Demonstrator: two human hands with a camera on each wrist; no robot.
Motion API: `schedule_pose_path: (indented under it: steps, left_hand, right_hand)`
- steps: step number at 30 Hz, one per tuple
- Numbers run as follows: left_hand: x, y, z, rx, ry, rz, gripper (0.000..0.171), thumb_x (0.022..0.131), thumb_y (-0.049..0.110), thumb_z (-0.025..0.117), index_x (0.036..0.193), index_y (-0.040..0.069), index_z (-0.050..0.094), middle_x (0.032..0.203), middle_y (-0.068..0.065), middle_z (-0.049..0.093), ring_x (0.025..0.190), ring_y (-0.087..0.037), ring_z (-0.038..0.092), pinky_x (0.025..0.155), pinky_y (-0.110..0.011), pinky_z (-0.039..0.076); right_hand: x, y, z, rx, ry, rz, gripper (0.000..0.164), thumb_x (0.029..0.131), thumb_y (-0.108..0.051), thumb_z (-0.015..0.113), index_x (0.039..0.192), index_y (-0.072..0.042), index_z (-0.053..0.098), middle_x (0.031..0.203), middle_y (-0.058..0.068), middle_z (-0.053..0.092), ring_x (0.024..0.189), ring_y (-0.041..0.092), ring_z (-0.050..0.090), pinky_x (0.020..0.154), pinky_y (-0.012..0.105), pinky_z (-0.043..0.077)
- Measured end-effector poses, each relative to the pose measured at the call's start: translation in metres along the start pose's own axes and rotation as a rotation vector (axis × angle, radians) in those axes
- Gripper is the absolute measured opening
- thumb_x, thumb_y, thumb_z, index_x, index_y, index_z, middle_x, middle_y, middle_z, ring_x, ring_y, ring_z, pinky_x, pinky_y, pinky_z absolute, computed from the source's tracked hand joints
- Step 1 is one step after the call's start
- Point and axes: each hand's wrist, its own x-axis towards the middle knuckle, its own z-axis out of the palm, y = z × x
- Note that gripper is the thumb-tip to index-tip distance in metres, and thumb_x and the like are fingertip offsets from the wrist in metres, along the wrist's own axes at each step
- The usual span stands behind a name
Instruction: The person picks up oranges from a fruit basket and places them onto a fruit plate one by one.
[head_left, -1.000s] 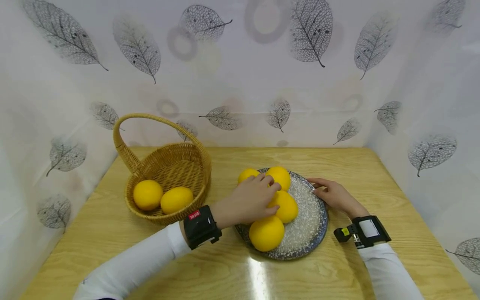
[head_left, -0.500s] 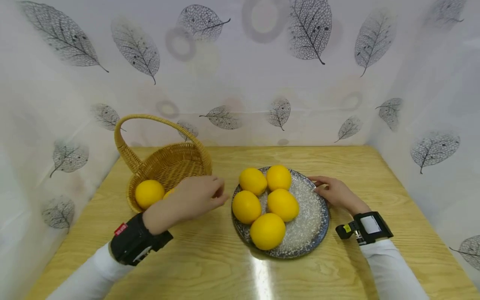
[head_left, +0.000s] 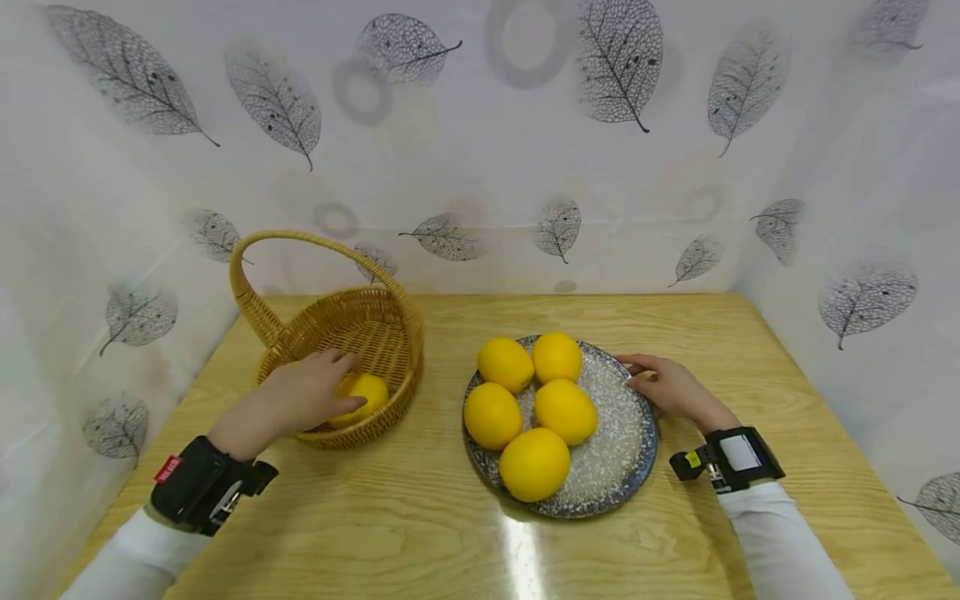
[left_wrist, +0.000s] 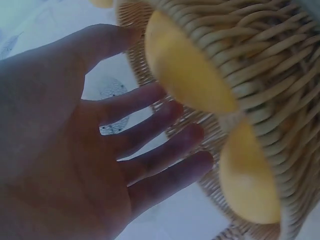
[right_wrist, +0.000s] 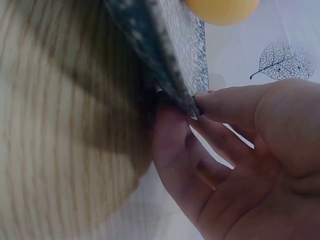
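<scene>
My left hand [head_left: 300, 397] reaches over the front of the wicker basket [head_left: 378, 337], its fingers spread and slightly bent above a yellow lemon [head_left: 369, 400]. In the left wrist view, two lemons show inside the basket, and the open palm faces them with nothing held; whether a fingertip touches one I cannot tell. My right hand [head_left: 677, 392] pinches the right rim of the speckled plate [head_left: 611, 433], thumb on top and a finger beneath, as the right wrist view shows. Several lemons [head_left: 535, 464] lie on the plate's left half.
The basket's tall arched handle [head_left: 330, 240] rises over its back left side. Wooden tabletop [head_left: 420, 517] lies between basket and plate. A pale leaf-patterned cloth [head_left: 480, 167] surrounds the table at the back and sides.
My left hand has moved left from the lemons on the plate to the basket, leaving several lemons on the plate. My right hand stays at the plate's rim.
</scene>
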Motion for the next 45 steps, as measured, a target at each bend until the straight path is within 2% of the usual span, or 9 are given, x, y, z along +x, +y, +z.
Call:
schedule_pose_path:
  steps: [2,7,11,16,20,24,31,39,45]
  left_hand:
    - [0.003,-0.003,0.006,-0.037,-0.010,0.006,0.062,0.094,0.047,0.068,0.136,0.002,0.057,0.126,-0.019,0.064,0.109,-0.036,0.067,0.078,-0.046,0.059]
    - [0.007,-0.007,0.017,-0.113,0.013,0.020,0.066,0.092,0.047,0.071,0.138,0.003,0.055,0.124,-0.020,0.065,0.099,-0.031,0.069,0.070,-0.040,0.056]
    - [0.009,-0.009,0.022,-0.164,0.017,0.027,0.066,0.092,0.043,0.072,0.140,0.002,0.052,0.123,-0.022,0.065,0.096,-0.029,0.069,0.072,-0.041,0.057]
    - [0.010,-0.013,0.027,-0.202,0.046,0.024,0.064,0.089,0.042,0.075,0.138,0.005,0.056,0.122,-0.019,0.066,0.096,-0.026,0.068,0.076,-0.042,0.057]
    - [0.012,-0.015,0.029,-0.216,0.042,0.031,0.064,0.088,0.041,0.076,0.139,0.007,0.057,0.128,-0.021,0.066,0.103,-0.030,0.068,0.082,-0.046,0.057]
    - [0.015,-0.018,0.027,-0.217,0.021,0.068,0.065,0.087,0.035,0.078,0.140,0.006,0.055,0.130,-0.023,0.066,0.110,-0.035,0.067,0.088,-0.050,0.057]
    - [0.018,-0.021,0.024,-0.231,0.019,0.082,0.067,0.079,0.030,0.081,0.137,0.008,0.058,0.127,-0.021,0.066,0.099,-0.026,0.064,0.077,-0.038,0.052]
    - [0.017,-0.020,0.026,-0.214,0.066,0.101,0.065,0.080,0.028,0.081,0.137,0.008,0.057,0.125,-0.020,0.066,0.098,-0.025,0.065,0.078,-0.040,0.053]
    - [0.013,-0.021,0.033,-0.212,0.129,0.114,0.065,0.080,0.027,0.083,0.135,0.006,0.058,0.124,-0.022,0.066,0.104,-0.033,0.067,0.082,-0.047,0.056]
  right_hand:
    - [-0.001,0.000,0.000,-0.001,0.001,0.003,0.049,0.103,-0.011,0.053,0.151,-0.004,0.047,0.132,0.033,0.057,0.081,0.020,0.062,0.056,0.031,0.055]
    - [-0.002,0.001,-0.001,0.004,0.008,0.002,0.048,0.104,-0.011,0.052,0.151,-0.005,0.047,0.132,0.033,0.057,0.089,0.023,0.065,0.058,0.031,0.056]
    - [-0.004,0.001,-0.001,0.010,0.013,-0.016,0.047,0.105,-0.011,0.051,0.151,-0.005,0.047,0.132,0.034,0.058,0.096,0.026,0.067,0.059,0.030,0.056]
    - [-0.004,0.003,-0.001,0.010,0.009,-0.040,0.047,0.105,-0.012,0.051,0.152,-0.005,0.047,0.133,0.033,0.058,0.088,0.022,0.066,0.057,0.029,0.056]
    - [-0.004,0.005,-0.001,0.035,-0.004,-0.037,0.048,0.105,-0.012,0.051,0.152,-0.005,0.046,0.133,0.033,0.057,0.083,0.019,0.065,0.056,0.030,0.056]
    - [-0.005,0.006,-0.001,0.034,-0.002,-0.029,0.048,0.106,-0.012,0.050,0.153,-0.005,0.045,0.134,0.034,0.056,0.084,0.018,0.065,0.055,0.031,0.056]
    - [-0.003,0.007,0.000,0.035,-0.001,-0.024,0.048,0.106,-0.012,0.051,0.153,-0.008,0.045,0.134,0.033,0.058,0.091,0.022,0.066,0.057,0.031,0.057]
    - [-0.001,0.008,-0.002,0.034,0.003,-0.040,0.048,0.105,-0.011,0.050,0.153,-0.005,0.045,0.134,0.033,0.055,0.080,0.019,0.063,0.055,0.030,0.055]
    - [-0.002,0.009,-0.001,0.044,-0.009,-0.045,0.049,0.106,-0.012,0.050,0.154,-0.006,0.044,0.135,0.033,0.055,0.076,0.018,0.061,0.055,0.029,0.054]
